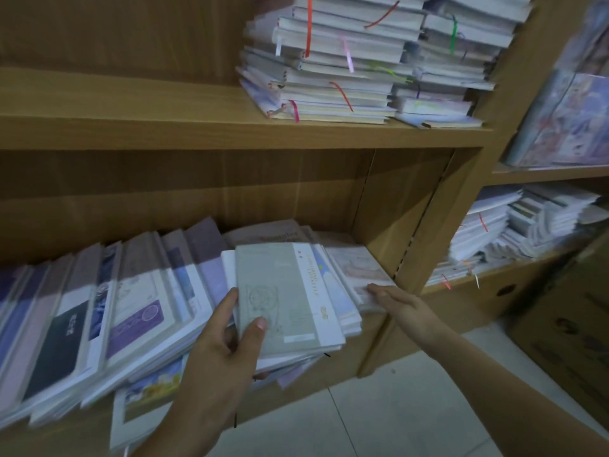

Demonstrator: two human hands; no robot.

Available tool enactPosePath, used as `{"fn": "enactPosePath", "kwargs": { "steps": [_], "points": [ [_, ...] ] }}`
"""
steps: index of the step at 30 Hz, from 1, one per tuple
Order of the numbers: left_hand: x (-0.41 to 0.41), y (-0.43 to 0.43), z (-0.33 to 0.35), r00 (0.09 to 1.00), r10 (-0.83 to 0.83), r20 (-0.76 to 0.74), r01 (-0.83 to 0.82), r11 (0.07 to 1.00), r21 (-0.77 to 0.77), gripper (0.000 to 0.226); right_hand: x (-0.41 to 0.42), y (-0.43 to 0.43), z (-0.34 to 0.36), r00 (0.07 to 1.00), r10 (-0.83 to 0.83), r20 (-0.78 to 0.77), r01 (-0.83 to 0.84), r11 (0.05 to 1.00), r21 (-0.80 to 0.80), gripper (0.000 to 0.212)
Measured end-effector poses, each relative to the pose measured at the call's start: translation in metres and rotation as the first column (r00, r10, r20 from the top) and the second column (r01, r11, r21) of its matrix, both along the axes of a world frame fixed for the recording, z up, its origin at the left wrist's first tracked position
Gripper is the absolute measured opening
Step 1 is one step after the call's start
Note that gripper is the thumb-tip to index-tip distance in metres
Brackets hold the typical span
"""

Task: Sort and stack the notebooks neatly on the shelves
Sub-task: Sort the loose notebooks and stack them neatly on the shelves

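Observation:
On the lower shelf point(372, 328) lies a slanted, overlapping spread of notebooks point(108, 311) in clear wrappers. My left hand point(224, 344) grips the near edge of a pale grey-green notebook point(280, 295) on top of a small pile, thumb on its cover and fingers along its left side. My right hand point(400, 306) lies flat with straight fingers, its tips touching the pink-toned notebooks point(356, 268) at the right end of the shelf. Two tall stacks of notebooks with ribbon markers point(339, 61) stand on the upper shelf point(164, 127).
A wooden upright point(441, 225) closes the bay on the right. Beyond it another shelf unit holds more stacked notebooks point(514, 225) and wrapped packs point(566, 120). A cardboard box point(566, 324) stands on the tiled floor point(395, 407) at the right.

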State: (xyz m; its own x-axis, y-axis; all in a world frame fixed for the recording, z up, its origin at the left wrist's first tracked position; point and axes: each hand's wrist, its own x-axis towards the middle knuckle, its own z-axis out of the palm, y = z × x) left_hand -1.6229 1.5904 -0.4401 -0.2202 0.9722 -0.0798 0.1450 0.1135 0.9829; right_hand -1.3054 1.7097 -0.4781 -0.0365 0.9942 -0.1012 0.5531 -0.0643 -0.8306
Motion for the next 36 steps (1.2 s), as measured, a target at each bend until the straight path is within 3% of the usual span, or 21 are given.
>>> {"fn": "enactPosePath", "kwargs": {
  "steps": [2, 5, 11, 14, 18, 20, 22, 24, 27, 30, 34, 36],
  "points": [
    [0.002, -0.001, 0.000, 1.000, -0.006, 0.010, 0.006, 1.000, 0.016, 0.061, 0.007, -0.006, -0.001, 0.999, 0.019, -0.037, -0.018, 0.999, 0.049, 0.025],
    [0.005, -0.001, 0.001, 0.999, -0.004, 0.034, 0.004, 1.000, 0.014, 0.060, 0.010, -0.005, -0.009, 0.964, 0.111, 0.243, -0.162, 0.967, 0.198, 0.052],
    [0.002, -0.001, -0.003, 0.998, -0.015, 0.057, 0.014, 1.000, 0.021, 0.062, 0.009, 0.000, -0.017, 0.851, 0.164, 0.498, -0.240, 0.967, 0.091, 0.090],
    [0.001, -0.001, -0.002, 0.999, -0.021, 0.043, 0.021, 1.000, 0.014, 0.062, 0.009, -0.003, -0.022, 0.839, 0.079, 0.538, -0.223, 0.952, 0.207, 0.065],
    [0.001, -0.002, -0.001, 0.998, -0.017, 0.068, 0.017, 1.000, 0.006, 0.057, 0.015, -0.016, -0.013, 0.877, -0.041, 0.479, -0.145, 0.927, 0.345, 0.037],
    [0.002, -0.002, 0.000, 0.998, -0.017, 0.068, 0.016, 1.000, 0.013, 0.055, 0.014, -0.024, 0.002, 0.910, -0.199, 0.364, 0.036, 0.911, 0.410, 0.013],
    [0.002, -0.001, -0.001, 0.999, -0.029, 0.044, 0.029, 0.999, 0.015, 0.056, 0.007, -0.031, 0.024, 0.926, -0.334, 0.178, 0.225, 0.865, 0.449, 0.016],
    [0.001, 0.000, -0.003, 0.999, -0.033, 0.011, 0.032, 0.999, 0.018, 0.060, -0.006, -0.042, 0.046, 0.920, -0.380, 0.094, 0.276, 0.801, 0.530, 0.014],
    [0.003, 0.000, -0.001, 1.000, -0.024, 0.007, 0.023, 1.000, 0.010, 0.063, -0.038, -0.066, 0.071, 0.930, -0.301, 0.211, 0.108, 0.772, 0.626, 0.020],
    [0.004, -0.003, 0.006, 0.997, -0.003, 0.074, 0.003, 1.000, -0.006, 0.052, -0.082, -0.087, 0.070, 0.888, -0.150, 0.434, -0.218, 0.694, 0.686, 0.036],
    [0.005, -0.009, 0.017, 0.987, -0.033, 0.155, 0.039, 0.998, -0.042, 0.034, -0.131, -0.096, 0.052, 0.728, 0.022, 0.685, -0.547, 0.621, 0.562, 0.042],
    [0.004, -0.010, 0.015, 0.993, -0.049, 0.108, 0.051, 0.999, -0.018, 0.044, -0.129, -0.088, 0.052, 0.766, 0.126, 0.631, -0.526, 0.687, 0.501, 0.046]
  ]
}}
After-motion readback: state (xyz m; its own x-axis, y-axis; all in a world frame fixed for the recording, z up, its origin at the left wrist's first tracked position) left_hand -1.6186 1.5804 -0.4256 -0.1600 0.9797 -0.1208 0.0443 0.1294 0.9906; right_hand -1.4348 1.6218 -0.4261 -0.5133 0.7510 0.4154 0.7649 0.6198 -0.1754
